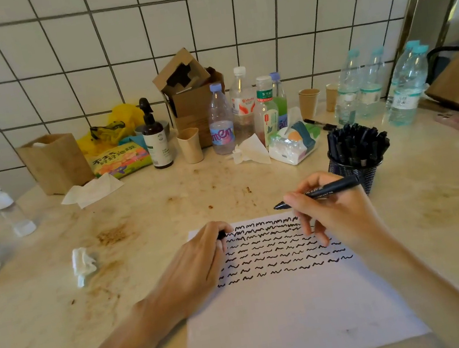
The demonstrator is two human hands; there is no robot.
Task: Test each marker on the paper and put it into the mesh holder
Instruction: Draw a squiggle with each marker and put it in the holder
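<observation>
- I saw the right hand point(331, 211) holding a black marker point(319, 190) between thumb and fingers, its tip pointing toward nine o'clock, above the top edge of the paper point(290, 309).
- The marker's tip sat just past the sheet's far edge; I could not tell whether it touched anything.
- The left hand point(198, 267) lay on the paper's left edge, fingers curled around a small black piece point(222, 234), likely the cap, at its fingertips.
- The paper lay at six o'clock on the counter point(167, 211), with rows of black squiggles point(278, 252) across its upper half and the lower half bare.
- The mesh holder point(356, 158) stood at two o'clock from the paper, just behind the right hand, packed with dark markers standing upright.
- At twelve o'clock, against the tiled wall, stood bottles point(221, 123), a cardboard box point(193, 94) and a tissue pack point(293, 145).
- A crumpled tissue point(84, 265) lay at nine o'clock from the paper, well apart from it.
</observation>
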